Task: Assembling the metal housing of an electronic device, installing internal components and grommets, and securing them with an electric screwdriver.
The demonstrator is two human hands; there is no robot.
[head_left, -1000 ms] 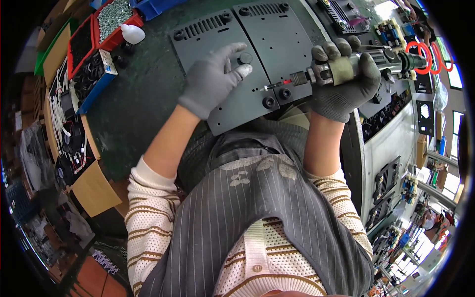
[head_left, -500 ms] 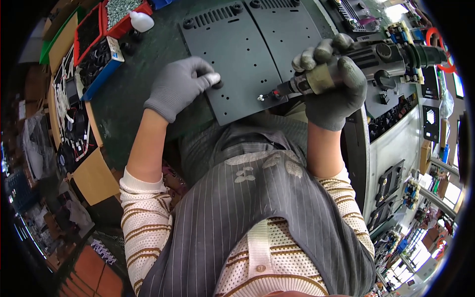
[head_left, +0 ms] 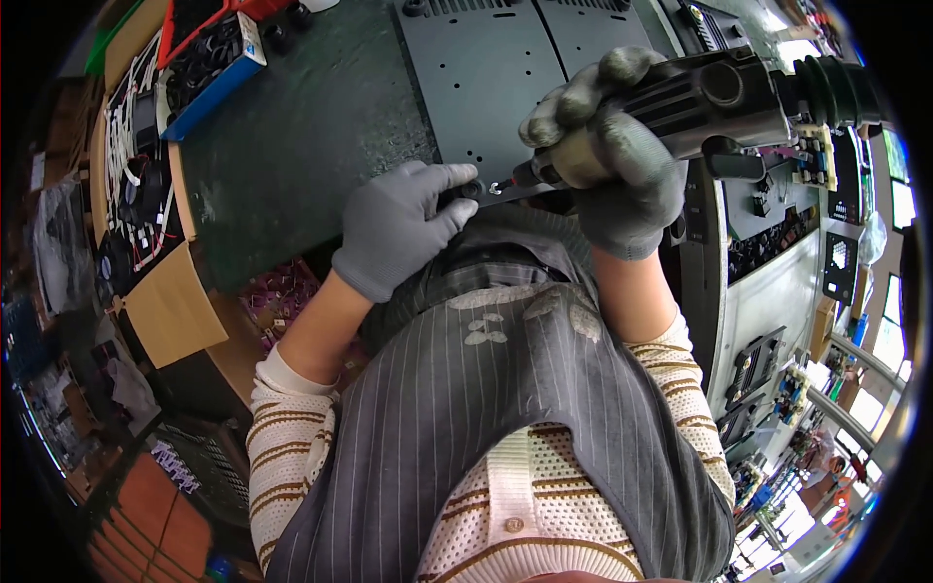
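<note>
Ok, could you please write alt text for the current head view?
A person's gloved left hand pinches a small black round part at the near edge of a dark grey panel, and the gloved right hand holds a power screwdriver, its tip close beside that part. A blue box of black parts stands farther left.

Two perforated panels point(head_left: 486, 107) were laid side by side on the surface point(head_left: 301, 165); a cardboard box point(head_left: 175, 306) was set far left, a power screwdriver point(head_left: 705, 102) held over their near end.
</note>
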